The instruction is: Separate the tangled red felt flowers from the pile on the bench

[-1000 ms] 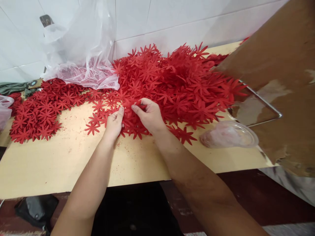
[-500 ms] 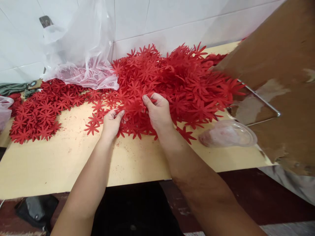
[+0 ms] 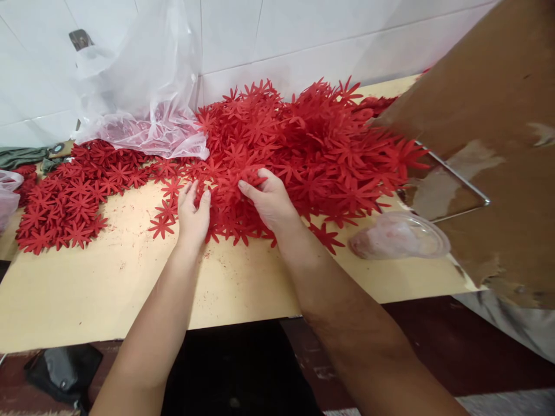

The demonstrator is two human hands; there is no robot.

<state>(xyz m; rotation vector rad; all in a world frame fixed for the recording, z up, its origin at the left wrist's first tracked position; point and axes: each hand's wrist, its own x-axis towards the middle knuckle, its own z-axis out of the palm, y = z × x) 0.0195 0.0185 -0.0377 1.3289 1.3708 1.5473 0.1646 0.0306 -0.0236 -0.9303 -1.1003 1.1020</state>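
Note:
A large heap of red star-shaped flower pieces [image 3: 312, 144] spreads over the pale table [image 3: 130, 289]. At its front edge my left hand [image 3: 193, 214] has thumb and fingers apart, with nothing held between them. Just to its right, my right hand [image 3: 271, 199] holds a red flower piece [image 3: 249, 180] between thumb and fingers. Parts of the right fingertips are hidden by the red petals. Loose flower pieces lie beside the left hand, and a darker red pile [image 3: 65, 202] sits further left.
A clear plastic bag [image 3: 147, 115] with red content stands against the tiled wall. At the right are a clear plastic tub [image 3: 399, 237], a bent metal rod [image 3: 459, 173] and a big brown cardboard sheet [image 3: 511, 144]. Green cloth [image 3: 21, 156] lies far left.
My left hand has let go of the red material and its fingers have spread. The right hand has moved slightly left and down, still with red petals in its fingers.

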